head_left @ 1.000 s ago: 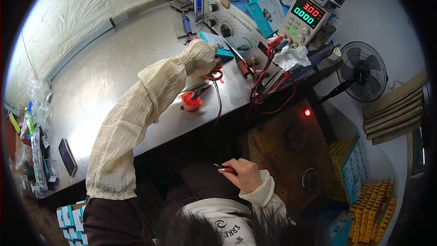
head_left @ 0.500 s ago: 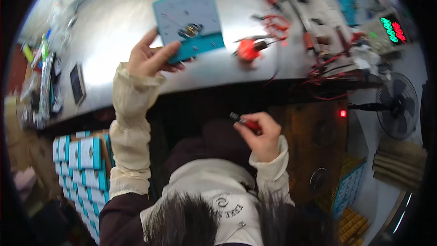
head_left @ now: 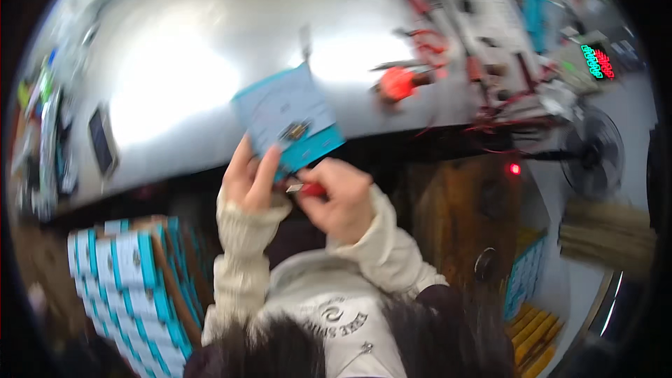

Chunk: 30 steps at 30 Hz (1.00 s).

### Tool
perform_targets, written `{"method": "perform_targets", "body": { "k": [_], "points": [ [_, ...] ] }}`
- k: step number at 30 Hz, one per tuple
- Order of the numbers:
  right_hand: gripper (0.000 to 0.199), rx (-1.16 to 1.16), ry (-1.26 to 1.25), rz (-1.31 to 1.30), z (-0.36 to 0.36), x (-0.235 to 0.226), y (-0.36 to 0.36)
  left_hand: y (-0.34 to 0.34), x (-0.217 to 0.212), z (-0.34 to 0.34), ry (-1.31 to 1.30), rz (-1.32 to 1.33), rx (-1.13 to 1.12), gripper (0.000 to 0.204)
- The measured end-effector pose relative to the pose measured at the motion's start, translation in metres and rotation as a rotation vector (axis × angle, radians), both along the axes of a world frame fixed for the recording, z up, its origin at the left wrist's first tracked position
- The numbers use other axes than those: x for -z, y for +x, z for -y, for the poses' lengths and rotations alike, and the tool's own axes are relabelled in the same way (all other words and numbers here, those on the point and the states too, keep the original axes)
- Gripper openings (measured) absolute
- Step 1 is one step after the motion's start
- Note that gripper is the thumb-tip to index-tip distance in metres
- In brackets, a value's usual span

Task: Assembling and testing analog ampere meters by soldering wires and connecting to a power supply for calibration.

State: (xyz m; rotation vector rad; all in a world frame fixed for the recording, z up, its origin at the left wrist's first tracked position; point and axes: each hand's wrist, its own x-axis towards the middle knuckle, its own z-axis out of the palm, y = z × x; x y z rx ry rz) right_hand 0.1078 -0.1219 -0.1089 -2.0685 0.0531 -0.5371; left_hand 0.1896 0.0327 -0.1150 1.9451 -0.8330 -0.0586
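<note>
My left hand (head_left: 250, 175) grips the lower left edge of a square teal analog meter panel (head_left: 276, 108), which is tilted above the bench's front edge. Its pale dial face is up, with a small metal movement at the lower middle. Just below the panel's lower edge, my right hand (head_left: 339, 196) is closed around a small red-handled tool (head_left: 313, 190). A short metal tip sticks out of it toward my left fingers. Blur hides the tool's exact kind and whether the tip touches the panel.
On the metal bench (head_left: 175, 7), a phone (head_left: 103, 141) lies at left and an orange-red object (head_left: 397, 84) at right, near red leads and tools. Stacked meter panels (head_left: 126, 273) stand at lower left. A fan (head_left: 593, 154) and a lit digital display (head_left: 596, 61) are at right.
The meter panel has come down toward me in my left hand and turned. My right hand has moved up and left with the red tool, to the panel's lower edge.
</note>
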Motion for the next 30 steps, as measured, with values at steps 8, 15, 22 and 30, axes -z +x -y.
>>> {"method": "perform_targets", "body": {
  "k": [8, 15, 22, 30],
  "points": [
    [0.032, -0.023, 0.426, -0.137, 0.018, -0.012, -0.014, 0.019, 0.005, 0.021, -0.656, -0.968, 0.011, 0.042],
    [0.022, -0.051, 0.739, -0.094, 0.041, -0.014, -0.026, 0.005, -0.004, 0.022, -0.594, -0.926, -0.095, 0.042],
    [0.021, 0.030, 0.413, -0.038, 0.052, -0.015, -0.029, 0.005, -0.006, 0.028, -0.108, 0.411, 0.108, 0.045],
    [0.021, 0.097, 0.466, -0.057, 0.042, -0.008, -0.038, -0.005, -0.016, 0.025, -0.413, -1.022, -0.046, 0.066]
  ]
}}
